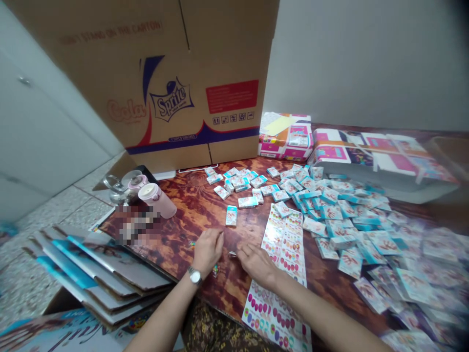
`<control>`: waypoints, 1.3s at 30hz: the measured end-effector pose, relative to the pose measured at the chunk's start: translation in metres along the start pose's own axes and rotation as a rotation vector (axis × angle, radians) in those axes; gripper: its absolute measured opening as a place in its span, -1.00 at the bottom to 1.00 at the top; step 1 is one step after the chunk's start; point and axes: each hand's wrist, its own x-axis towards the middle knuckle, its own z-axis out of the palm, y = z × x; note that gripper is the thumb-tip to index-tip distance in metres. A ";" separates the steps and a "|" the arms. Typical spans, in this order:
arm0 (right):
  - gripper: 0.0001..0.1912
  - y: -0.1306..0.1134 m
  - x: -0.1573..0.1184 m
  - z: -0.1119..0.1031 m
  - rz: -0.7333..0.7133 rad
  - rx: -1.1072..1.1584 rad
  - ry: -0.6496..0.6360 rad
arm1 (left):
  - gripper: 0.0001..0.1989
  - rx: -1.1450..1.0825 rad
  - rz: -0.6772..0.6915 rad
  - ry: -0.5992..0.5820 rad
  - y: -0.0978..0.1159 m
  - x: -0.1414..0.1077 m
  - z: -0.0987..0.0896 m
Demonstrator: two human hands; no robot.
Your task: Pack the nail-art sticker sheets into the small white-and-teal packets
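Observation:
My left hand [208,252], with a watch on its wrist, is held over the brown table [186,195], its fingers closed; what they hold, if anything, is too small to name. To its right, my right hand [256,264] pinches a small shiny object [233,254] between its fingertips. Small colourful pieces [215,269] lie beside my left hand. Under my right forearm stretches a sheet of nail stickers [284,239]. One small blue and white box [231,215] stands apart, beyond my hands.
A large cardboard carton [190,98] stands at the back. Many small boxes [333,212] are heaped on the right. Wrapped packages [370,151] lie behind them. A pink cup [157,200] stands at the left edge, above stacked flat cardboard [106,269].

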 end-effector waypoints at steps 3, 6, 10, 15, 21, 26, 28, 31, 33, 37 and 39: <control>-0.86 0.007 -0.009 -0.010 0.083 0.008 0.006 | -0.62 -0.011 -0.066 0.012 0.015 0.040 0.015; -0.85 0.017 -0.023 -0.023 0.207 0.111 0.004 | -0.40 -0.100 -0.126 -0.036 0.024 0.067 0.026; -0.83 0.034 -0.036 -0.049 0.342 0.363 0.111 | -0.52 -0.310 -0.099 -0.157 0.025 0.067 0.022; -0.81 0.045 -0.031 -0.078 0.361 0.475 0.271 | -0.57 -0.658 -0.080 -0.328 0.031 0.022 0.005; -0.79 0.031 -0.016 -0.073 0.337 0.388 0.267 | -0.63 -1.515 -0.291 -0.388 0.051 -0.014 -0.007; -0.83 0.037 -0.016 -0.093 0.162 0.502 0.077 | -0.61 -1.408 -0.236 -0.415 0.043 -0.010 -0.014; -0.84 0.044 -0.017 -0.106 0.033 0.653 -0.076 | -0.60 -1.344 -0.230 -0.524 0.038 -0.006 -0.017; -0.87 0.050 -0.019 -0.112 0.061 0.849 -0.185 | -0.57 -1.307 -0.217 -0.630 0.035 -0.003 -0.019; -0.91 0.048 -0.020 -0.105 0.198 0.951 -0.129 | -0.58 -1.326 -0.222 -0.637 0.037 -0.003 -0.019; -0.93 0.038 -0.022 -0.084 0.422 1.102 0.017 | -0.61 -1.338 -0.262 -0.624 0.043 -0.008 -0.015; -0.87 0.035 -0.024 -0.077 0.480 1.218 0.038 | -0.60 -1.326 -0.268 -0.592 0.045 -0.010 -0.012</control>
